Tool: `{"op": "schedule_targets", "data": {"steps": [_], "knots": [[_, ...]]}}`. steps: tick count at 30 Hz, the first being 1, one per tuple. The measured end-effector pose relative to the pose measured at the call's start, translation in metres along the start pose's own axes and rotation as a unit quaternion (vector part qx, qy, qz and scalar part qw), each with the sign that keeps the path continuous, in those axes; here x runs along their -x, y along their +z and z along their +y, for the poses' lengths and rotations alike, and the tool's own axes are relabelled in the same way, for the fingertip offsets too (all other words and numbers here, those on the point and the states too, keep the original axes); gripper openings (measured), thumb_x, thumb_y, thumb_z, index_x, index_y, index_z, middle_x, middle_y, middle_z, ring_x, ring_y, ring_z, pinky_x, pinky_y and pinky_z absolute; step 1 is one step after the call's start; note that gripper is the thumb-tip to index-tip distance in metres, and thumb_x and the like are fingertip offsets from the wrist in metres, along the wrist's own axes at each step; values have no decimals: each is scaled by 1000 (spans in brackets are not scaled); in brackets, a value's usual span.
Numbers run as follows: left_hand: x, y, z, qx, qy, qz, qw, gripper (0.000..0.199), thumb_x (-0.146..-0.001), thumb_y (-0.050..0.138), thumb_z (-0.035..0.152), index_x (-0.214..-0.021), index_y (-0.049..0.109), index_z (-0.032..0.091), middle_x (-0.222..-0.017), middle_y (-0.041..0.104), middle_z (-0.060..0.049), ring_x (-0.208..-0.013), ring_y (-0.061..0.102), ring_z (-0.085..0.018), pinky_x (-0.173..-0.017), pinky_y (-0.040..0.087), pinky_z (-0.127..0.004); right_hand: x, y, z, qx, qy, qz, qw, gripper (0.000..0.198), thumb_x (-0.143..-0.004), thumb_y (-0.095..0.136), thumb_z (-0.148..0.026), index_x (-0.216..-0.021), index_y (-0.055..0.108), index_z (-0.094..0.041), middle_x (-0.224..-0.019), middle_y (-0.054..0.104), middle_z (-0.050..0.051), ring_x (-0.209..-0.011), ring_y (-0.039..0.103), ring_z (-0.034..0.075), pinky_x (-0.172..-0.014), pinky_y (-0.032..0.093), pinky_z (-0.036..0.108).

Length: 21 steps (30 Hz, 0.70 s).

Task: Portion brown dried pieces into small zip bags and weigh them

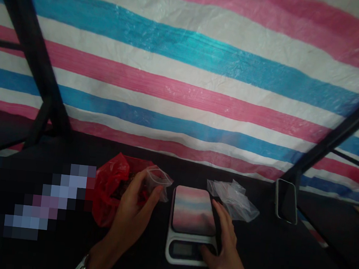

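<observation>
A small digital kitchen scale point(193, 213) with a shiny square plate lies in front of me on the dark table. My right hand point(224, 242) rests along its right side, fingers apart, the thumb over the display panel and the other fingers by the plate's edge. To the scale's left, my left hand point(136, 207) pinches a small clear zip bag point(159, 181) between thumb and fingers. Behind that hand sits an open red plastic bag point(105, 195) with small dark brownish bits inside, partly hidden by the hand. The bits are too dim to name.
Several flat clear plastic bags point(235, 198) lie right of the scale. A phone point(286, 201) leans against a dark post at the far right. Behind the table hangs a striped tarp point(185, 83) between dark frame posts. A blurred-out patch point(50, 202) covers something at left.
</observation>
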<state>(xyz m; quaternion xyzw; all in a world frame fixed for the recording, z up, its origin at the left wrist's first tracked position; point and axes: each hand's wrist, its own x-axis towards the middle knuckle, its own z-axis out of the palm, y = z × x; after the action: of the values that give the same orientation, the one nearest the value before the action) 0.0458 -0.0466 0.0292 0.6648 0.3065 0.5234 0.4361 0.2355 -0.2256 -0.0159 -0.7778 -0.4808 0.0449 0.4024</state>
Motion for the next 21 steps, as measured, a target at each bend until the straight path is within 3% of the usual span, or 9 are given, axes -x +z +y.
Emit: {"op": "schedule_targets", "data": {"steps": [6,12,16,21], "knots": [[-1,6,-1,10,-14,-1,1000,35,-96,66,48,-124,62,27,-120,71,-5,-112,68,-26,-102,49,-43,1,0,-3,-7,-16,-25,1000,103,-67,55,-6,-161,34,-43,-169,37,1,-159,30,30,-128,25,58],[0,7,-4,13,-20,6,1000,37,-95,67,49,-125,62,27,-123,72,-6,-115,68,-27,-104,50,-44,-2,-24,7,-92,-1,2,996,79,-80,61,-16,-155,44,-35,-166,41,5,-160,30,29,-130,22,57],[-1,9,-3,1,-16,11,1000,39,-94,66,49,-126,63,26,-124,72,-6,-118,68,-28,-107,50,-45,-1,-28,13,-111,4,9,994,84,-73,55,-10,-153,46,-34,-164,42,5,-159,31,25,-131,20,55],[-2,13,1,-19,-4,19,1000,39,-93,66,47,-126,63,25,-126,74,-7,-119,69,-28,-106,52,-43,-1,-19,18,-88,15,-17,996,91,-67,54,-8,-153,48,-38,-164,42,3,-160,29,28,-131,18,61]]}}
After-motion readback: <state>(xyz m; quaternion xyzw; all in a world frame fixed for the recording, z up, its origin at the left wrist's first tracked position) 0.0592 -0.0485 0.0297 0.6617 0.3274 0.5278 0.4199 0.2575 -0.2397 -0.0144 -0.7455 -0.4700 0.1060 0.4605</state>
